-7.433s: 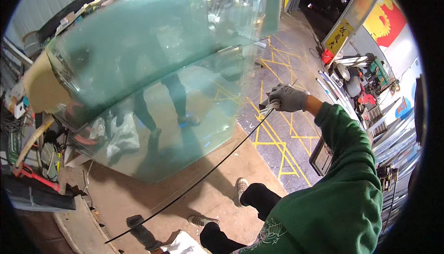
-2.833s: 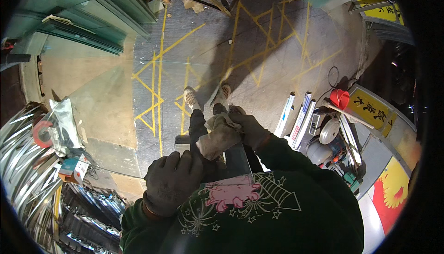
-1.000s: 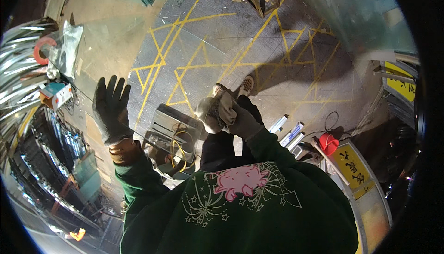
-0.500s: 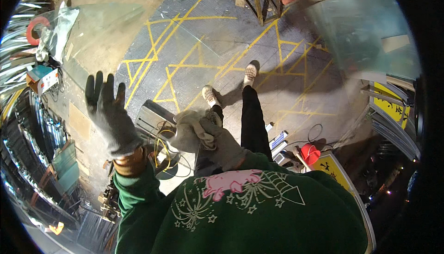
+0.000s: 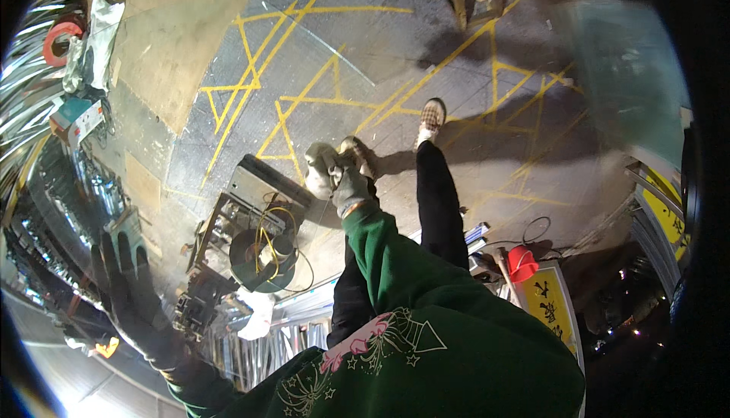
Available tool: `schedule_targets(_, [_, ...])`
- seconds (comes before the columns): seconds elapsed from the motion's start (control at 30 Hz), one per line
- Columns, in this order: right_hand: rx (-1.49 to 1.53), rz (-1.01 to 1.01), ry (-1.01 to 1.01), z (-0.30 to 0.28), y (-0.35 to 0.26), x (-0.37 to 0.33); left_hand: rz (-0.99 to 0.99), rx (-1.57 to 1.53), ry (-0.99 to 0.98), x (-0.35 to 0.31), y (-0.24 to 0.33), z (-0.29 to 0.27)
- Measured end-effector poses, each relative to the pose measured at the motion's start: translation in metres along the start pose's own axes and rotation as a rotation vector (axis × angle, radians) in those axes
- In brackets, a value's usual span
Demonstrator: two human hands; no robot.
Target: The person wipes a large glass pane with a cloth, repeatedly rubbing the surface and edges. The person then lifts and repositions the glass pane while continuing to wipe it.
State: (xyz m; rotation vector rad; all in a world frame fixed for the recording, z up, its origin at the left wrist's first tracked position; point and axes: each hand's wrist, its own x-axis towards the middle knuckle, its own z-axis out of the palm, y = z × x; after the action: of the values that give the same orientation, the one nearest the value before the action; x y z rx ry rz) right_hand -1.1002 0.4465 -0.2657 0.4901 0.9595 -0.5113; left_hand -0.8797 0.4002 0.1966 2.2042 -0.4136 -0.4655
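My left hand point(image 5: 131, 296), in a grey knitted glove, is raised at the lower left with its fingers spread and nothing in it. My right hand point(image 5: 351, 188), also gloved, reaches forward at the middle, closed on a bunched pale grey rag point(image 5: 320, 168). In the picture the rag lies just left of one of my checkered shoes point(image 5: 357, 155), partly over it. Below and left of the rag stands a machine with a flat grey top point(image 5: 266, 182), a round dark disc and a yellow cable point(image 5: 264, 254).
Yellow lines cross the dark floor point(image 5: 304, 68). Metal strips point(image 5: 38, 68) and a red tape roll point(image 5: 61, 44) lie at the left. Glass sheets point(image 5: 623, 76) stand at the right. A red container point(image 5: 522, 263) sits near a yellow sign point(image 5: 547, 300). A stand point(image 5: 456, 0) is at the far side.
My left hand has moved down and outward, fingers still spread. My right hand has reached forward, away from my body, carrying the rag. The view has shifted, showing more of the machine.
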Motion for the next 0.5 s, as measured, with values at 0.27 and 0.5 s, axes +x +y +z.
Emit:
schedule_targets(0.27, [0.256,-0.028,-0.049,-0.083,-0.006,0.180,-0.074,0.362,-0.036,0.007,-0.025,-0.024])
schedule_targets(0.5, [-0.029,-0.057,0.189,-0.002,-0.007,0.026,-0.128,0.383,0.052,0.007,-0.028,-0.019])
